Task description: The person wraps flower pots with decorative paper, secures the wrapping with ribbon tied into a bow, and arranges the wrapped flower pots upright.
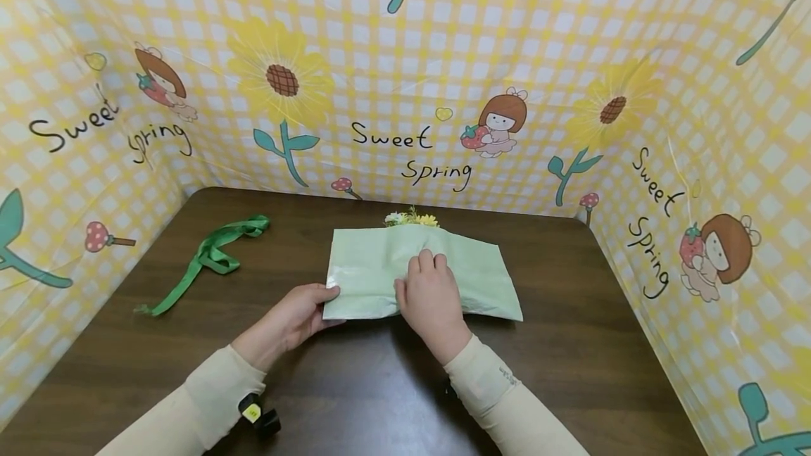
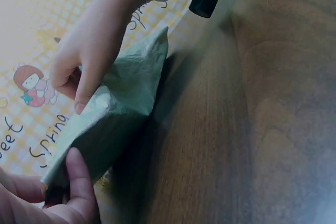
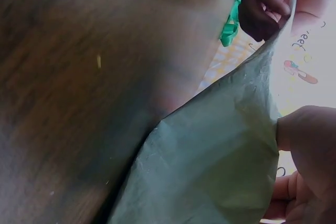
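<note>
A pale green sheet of wrapping paper (image 1: pixel 367 266), wrinkled and folded, is held above the middle of the dark table. My left hand (image 1: pixel 304 312) pinches its left end, thumb on the upper face and fingers beneath. My right hand (image 1: pixel 434 298) pinches the paper near its middle, fingers bent; in the left wrist view the right hand (image 2: pixel 92 56) comes down over the paper's upper edge. Small yellow and white flowers (image 1: pixel 412 218) show just behind the paper's far edge. Whatever lies under the paper is hidden.
A green ribbon (image 1: pixel 209 259), loosely looped, lies on the left of the table (image 1: pixel 557 357). Yellow checked cloth walls (image 1: pixel 393 76) with printed flowers and figures stand round the back and both sides. Black wrist devices (image 1: pixel 260 417) sit at the cuffs.
</note>
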{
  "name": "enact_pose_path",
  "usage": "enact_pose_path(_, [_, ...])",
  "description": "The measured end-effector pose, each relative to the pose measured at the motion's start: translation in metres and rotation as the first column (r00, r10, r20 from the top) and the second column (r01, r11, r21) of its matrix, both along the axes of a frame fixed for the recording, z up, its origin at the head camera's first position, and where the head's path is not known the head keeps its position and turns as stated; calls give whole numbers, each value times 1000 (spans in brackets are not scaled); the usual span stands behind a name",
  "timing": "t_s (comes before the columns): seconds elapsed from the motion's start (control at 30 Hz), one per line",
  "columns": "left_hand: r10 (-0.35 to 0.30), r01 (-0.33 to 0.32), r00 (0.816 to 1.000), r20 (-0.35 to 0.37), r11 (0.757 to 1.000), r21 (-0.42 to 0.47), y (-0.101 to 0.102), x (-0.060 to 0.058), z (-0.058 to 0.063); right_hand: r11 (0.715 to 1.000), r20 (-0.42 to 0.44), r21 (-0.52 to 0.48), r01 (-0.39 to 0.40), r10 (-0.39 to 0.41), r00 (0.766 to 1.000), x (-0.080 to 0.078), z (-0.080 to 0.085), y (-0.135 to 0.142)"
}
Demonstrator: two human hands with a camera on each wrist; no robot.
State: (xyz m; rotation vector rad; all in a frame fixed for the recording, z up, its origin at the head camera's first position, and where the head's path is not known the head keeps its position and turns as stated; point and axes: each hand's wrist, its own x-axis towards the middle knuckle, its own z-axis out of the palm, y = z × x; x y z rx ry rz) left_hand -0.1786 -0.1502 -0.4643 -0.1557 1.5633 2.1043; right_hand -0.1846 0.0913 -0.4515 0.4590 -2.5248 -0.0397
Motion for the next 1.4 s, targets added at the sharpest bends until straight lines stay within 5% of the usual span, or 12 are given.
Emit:
enact_pose_path(0.3, [-121,115,992,-26,982,-153,-11,11,6,999,9,49,-3,2,1000,0,1,2])
enact_pose_path(0.5, [-162,154,987,-20,967,-203,-18,10,0,999,35,-40,-23,24,999,-3,6,7])
enact_pose_path(0.7, [-65,66,998,10,973,-223,-22,-2,-2,995,37,-96,-39,43,998,-6,6,10])
enact_pose_path(0.9, [-19,21,1000,14,988,-152,-19,-7,3,996,14,-80,-35,36,999,-6,5,9])
enact_pose_path(1.4, [108,-109,993,-54,994,-29,1,-1,20,997,32,-76,-23,26,999,-4,5,4])
